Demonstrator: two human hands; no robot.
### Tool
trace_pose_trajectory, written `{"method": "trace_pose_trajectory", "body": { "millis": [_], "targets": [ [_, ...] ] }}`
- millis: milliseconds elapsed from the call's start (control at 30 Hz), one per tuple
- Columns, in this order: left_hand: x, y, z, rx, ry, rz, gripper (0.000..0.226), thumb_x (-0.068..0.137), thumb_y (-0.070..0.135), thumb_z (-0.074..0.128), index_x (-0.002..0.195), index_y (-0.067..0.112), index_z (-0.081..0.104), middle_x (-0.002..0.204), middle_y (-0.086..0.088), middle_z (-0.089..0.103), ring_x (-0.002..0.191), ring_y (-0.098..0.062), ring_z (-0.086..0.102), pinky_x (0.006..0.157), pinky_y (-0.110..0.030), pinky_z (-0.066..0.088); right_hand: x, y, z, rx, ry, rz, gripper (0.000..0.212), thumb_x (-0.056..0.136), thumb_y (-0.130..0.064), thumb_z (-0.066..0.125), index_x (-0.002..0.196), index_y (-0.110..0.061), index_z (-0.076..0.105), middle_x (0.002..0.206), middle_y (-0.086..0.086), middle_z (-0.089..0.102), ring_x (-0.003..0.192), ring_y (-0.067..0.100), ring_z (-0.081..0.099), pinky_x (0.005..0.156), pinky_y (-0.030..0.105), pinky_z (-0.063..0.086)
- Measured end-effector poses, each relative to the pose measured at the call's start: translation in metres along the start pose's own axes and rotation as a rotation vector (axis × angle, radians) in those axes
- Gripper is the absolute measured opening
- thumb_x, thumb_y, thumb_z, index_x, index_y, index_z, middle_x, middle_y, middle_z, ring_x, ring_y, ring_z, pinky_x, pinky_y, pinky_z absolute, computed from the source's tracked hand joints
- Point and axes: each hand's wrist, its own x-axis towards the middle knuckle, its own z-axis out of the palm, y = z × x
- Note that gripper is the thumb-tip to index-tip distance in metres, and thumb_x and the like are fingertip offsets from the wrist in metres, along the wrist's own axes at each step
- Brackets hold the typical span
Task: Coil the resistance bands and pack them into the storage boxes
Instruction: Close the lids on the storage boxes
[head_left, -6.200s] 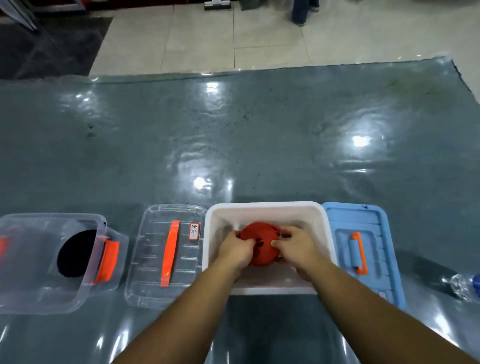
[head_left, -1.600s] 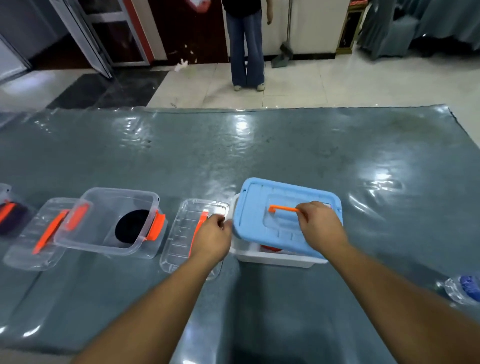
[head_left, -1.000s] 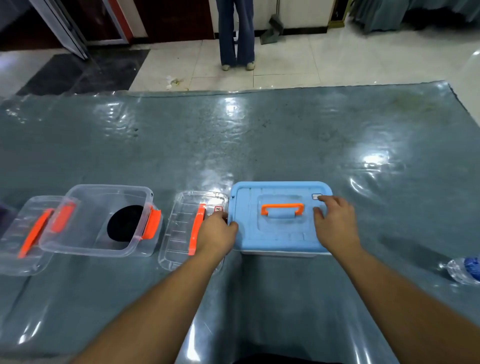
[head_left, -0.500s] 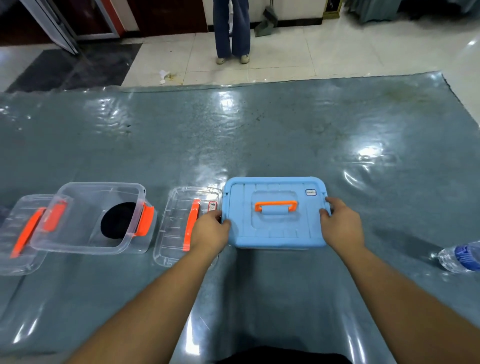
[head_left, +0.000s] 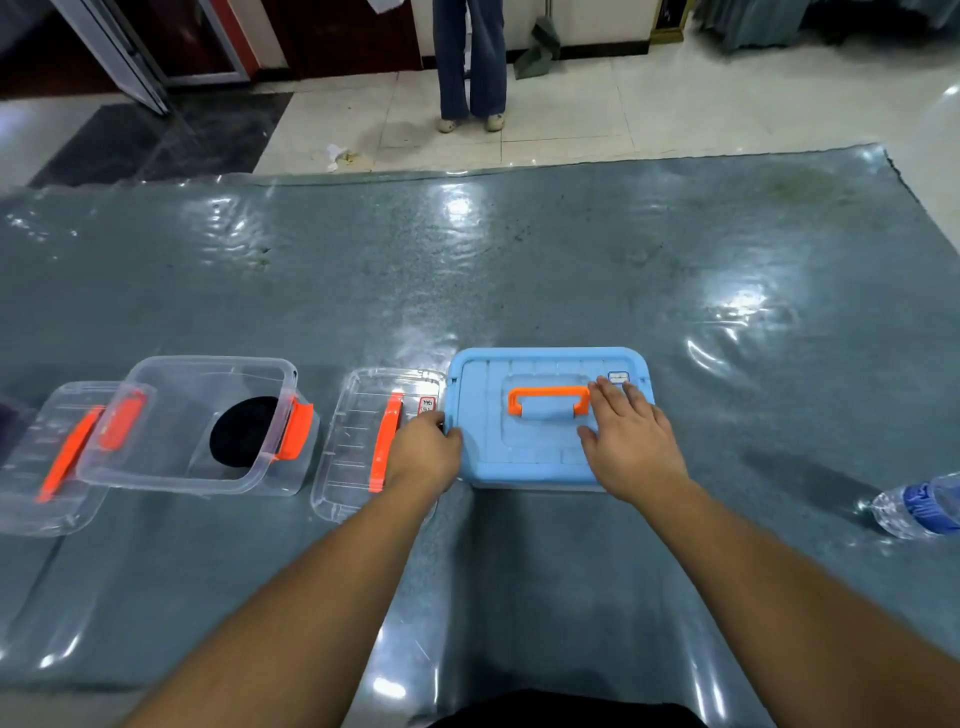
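1. Right hand (head_left: 631, 447) lay flat on the blue lid (head_left: 540, 415), fingers spread and straight, fingertips beside the right end of the orange handle (head_left: 548, 401) and near a small label in the lid's far right corner.
2. Left hand (head_left: 423, 454) gripped the lid's left edge — fingers curled down over the side, knuckles up.
3. Blue lid sat level on its white box (head_left: 535, 487), only a thin strip of white showing under the near edge; nothing of the inside visible.
4. Just left of that box, touching the left hand, lay a clear lid (head_left: 358, 441) flat on the table, with an orange handle and a small red-edged sticker.
5. Further left stood an open clear box (head_left: 197, 426) with orange latches — a black coiled band (head_left: 241, 431) resting inside.
6. Partly beneath that box's left side lay a second clear lid (head_left: 47, 467) with an orange handle.
7. All set along the near side of a grey table (head_left: 519, 270) under a glossy plastic sheet.
8. At the right edge, well apart, lay a water bottle (head_left: 919, 506) on its side.
9. Beyond the table, a person's legs (head_left: 470, 62) in jeans on the tiled floor.
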Motion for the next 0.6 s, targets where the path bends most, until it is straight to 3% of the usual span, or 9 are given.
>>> {"method": "trace_pose_trajectory", "body": {
  "millis": [133,233,333,467,600],
  "targets": [
    [-0.001,0.002,-0.007,0.071,-0.043,0.004,0.031,0.101,0.031,0.054,0.124,0.014,0.066,0.113,-0.008,0.073,0.096,-0.029,0.065,0.08,-0.033,0.052,-0.003,-0.008,-0.006,0.064,0.016,0.0,0.069,0.105,-0.037,0.043,0.163,-0.017,0.012,0.172,0.002,0.014,0.159,0.025,0.01,0.128,0.044,0.015],
    [-0.009,-0.001,-0.011,0.106,-0.027,-0.005,0.043,0.101,0.033,0.055,0.14,0.016,0.056,0.132,-0.007,0.068,0.12,-0.028,0.062,0.1,-0.035,0.05,-0.011,-0.012,-0.008,0.013,0.048,-0.142,0.067,0.104,-0.033,0.044,0.164,-0.023,0.015,0.172,-0.005,0.013,0.159,0.022,0.011,0.127,0.043,0.015],
    [-0.024,-0.004,-0.012,0.135,-0.009,0.003,0.046,0.099,0.033,0.056,0.142,0.015,0.057,0.141,-0.008,0.063,0.133,-0.028,0.055,0.106,-0.036,0.048,-0.008,-0.014,-0.006,-0.071,-0.03,-0.178,0.067,0.105,-0.037,0.038,0.164,-0.024,0.009,0.173,-0.008,0.002,0.16,0.022,0.003,0.128,0.044,0.011],
    [-0.05,-0.007,-0.014,0.16,-0.005,0.029,0.043,0.095,0.033,0.058,0.136,0.019,0.061,0.134,-0.007,0.067,0.119,-0.031,0.063,0.098,-0.038,0.053,0.005,-0.019,-0.012,-0.09,-0.1,-0.169,0.073,0.104,-0.039,0.039,0.164,-0.02,0.003,0.173,-0.006,-0.004,0.16,0.025,-0.003,0.129,0.046,0.009],
    [-0.07,-0.017,-0.019,0.238,0.004,0.003,0.047,0.096,0.036,0.056,0.14,0.019,0.057,0.143,-0.01,0.059,0.126,-0.033,0.059,0.104,-0.044,0.05,0.006,-0.032,-0.016,-0.092,-0.103,-0.227,0.074,0.102,-0.039,0.044,0.164,-0.019,0.007,0.173,-0.002,-0.001,0.16,0.027,0.0,0.128,0.046,0.008]
  ]
}}
